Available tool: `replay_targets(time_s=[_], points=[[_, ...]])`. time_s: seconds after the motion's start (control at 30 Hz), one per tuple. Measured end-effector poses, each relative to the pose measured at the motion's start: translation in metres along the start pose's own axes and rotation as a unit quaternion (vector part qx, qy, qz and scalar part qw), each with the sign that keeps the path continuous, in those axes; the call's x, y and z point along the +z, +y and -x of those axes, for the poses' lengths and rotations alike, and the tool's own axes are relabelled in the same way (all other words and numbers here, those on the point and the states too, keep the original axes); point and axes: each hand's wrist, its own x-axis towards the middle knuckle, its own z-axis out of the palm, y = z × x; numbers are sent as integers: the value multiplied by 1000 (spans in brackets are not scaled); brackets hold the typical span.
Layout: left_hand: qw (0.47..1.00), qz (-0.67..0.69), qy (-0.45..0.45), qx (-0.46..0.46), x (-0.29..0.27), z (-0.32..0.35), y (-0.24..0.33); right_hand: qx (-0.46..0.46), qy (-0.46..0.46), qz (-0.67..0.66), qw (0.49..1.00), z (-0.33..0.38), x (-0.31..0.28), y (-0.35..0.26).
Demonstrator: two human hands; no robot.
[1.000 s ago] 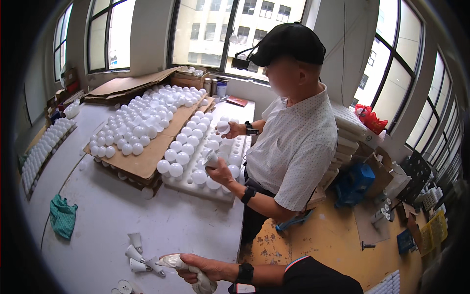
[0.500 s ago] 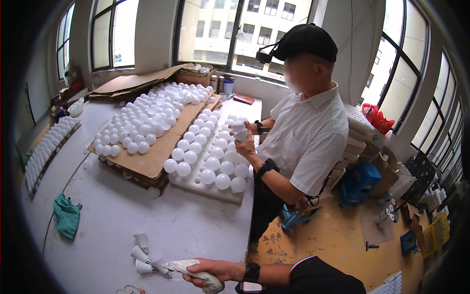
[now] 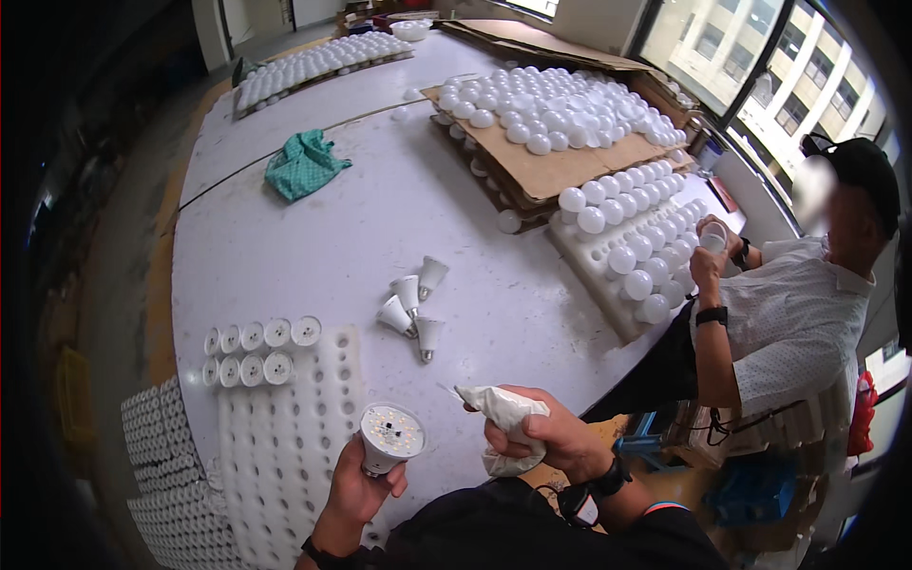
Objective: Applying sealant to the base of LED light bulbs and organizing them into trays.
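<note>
My left hand [image 3: 351, 492] grips an uncovered LED bulb base [image 3: 391, 435], its round circuit board facing up. Just right of it, my right hand [image 3: 565, 437] is wrapped round a soft white squeeze bag [image 3: 511, 418], whose thin tip points left, apart from the bulb base. Beyond my hands, several loose bulb bases [image 3: 428, 332] lie in a cluster on the white table. At the left, a white foam tray [image 3: 285, 437] full of holes holds two short rows of bulb bases [image 3: 277, 369], boards up.
A co-worker [image 3: 798, 313] at the right handles a white bulb cover [image 3: 712, 239] over a foam tray of round covers [image 3: 638, 283]. More covers [image 3: 541, 114] crowd stacked cardboard. A green cloth [image 3: 306, 166] lies farther left. Many bulb bases [image 3: 161, 437] are packed at the lower left.
The view has swung left and down, bringing the foam tray into sight. My left hand, unseen before, now shows with a bulb base. My right hand still holds the squeeze bag.
</note>
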Motion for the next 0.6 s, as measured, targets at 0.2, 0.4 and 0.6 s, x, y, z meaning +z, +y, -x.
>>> replay_targets(time_s=[0.2, 0.4, 0.6], points=[[987, 60, -77, -125, 12, 34, 11, 13, 149, 295, 944, 3, 40, -2], [992, 31, -71, -101, 34, 43, 5, -223, 86, 687, 686, 5, 48, -3], [987, 25, -79, -137, 31, 34, 4, -247, 69, 705, 661, 2, 41, 0]])
